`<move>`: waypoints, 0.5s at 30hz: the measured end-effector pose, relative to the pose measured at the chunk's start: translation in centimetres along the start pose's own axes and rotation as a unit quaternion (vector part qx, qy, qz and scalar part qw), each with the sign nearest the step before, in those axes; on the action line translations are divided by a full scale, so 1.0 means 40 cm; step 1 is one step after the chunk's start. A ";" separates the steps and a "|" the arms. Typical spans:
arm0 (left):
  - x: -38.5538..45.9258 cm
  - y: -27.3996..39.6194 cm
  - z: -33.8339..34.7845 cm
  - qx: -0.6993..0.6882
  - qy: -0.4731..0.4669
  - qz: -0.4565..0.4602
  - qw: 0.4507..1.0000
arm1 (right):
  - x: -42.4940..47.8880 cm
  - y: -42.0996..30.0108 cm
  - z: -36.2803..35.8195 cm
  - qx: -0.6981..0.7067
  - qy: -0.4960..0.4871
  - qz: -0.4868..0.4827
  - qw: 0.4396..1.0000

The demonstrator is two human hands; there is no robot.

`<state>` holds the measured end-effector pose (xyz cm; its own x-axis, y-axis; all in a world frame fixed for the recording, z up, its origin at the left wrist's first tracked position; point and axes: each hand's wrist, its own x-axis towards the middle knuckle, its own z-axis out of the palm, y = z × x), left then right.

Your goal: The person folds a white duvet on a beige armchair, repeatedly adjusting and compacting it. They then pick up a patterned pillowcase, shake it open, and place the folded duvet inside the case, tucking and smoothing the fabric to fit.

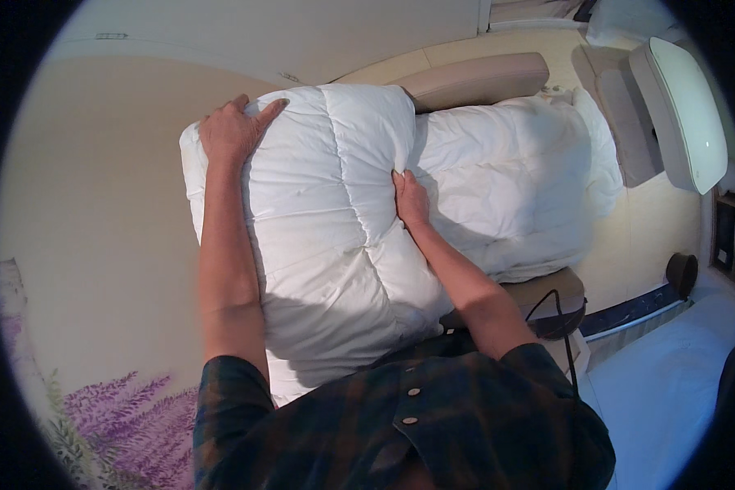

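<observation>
A thick white quilt (306, 202) lies before me, folded into a puffy stack with stitched seams. My left hand (229, 131) grips the far left edge of this stack, thumb spread over the top and fingers at the edge, partly out of sight. At the stack's right side, my right hand (413, 199) clutches a fold, pulling creases into the fabric; its fingertips are mostly hidden. Beyond that hand, a flatter white quilted section (502, 177) stretches to the right. Whether both sections are one piece, I cannot tell.
Padded brown arms (478, 79) (545, 291) flank the flatter quilted section. A wall with painted lavender (135, 429) stands at left. To the right are a pale rounded object (686, 116), a dark round container (682, 275) and a bluish-lit sheet (661, 392). A black cable (568, 355) hangs near my right arm.
</observation>
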<state>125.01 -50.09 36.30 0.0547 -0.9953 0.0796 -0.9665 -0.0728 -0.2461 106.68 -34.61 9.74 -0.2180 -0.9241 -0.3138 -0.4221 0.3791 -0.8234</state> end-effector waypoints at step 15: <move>-0.157 -0.182 -0.063 -0.131 0.186 0.071 0.971 | -0.182 -0.080 -0.089 0.116 -0.012 -0.136 0.984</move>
<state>131.09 -43.15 40.02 -0.1314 -0.8987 0.4184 -0.9910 0.1307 -0.0304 106.48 -28.95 16.33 -0.1040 -0.9917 -0.0761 -0.2483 0.1000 -0.9635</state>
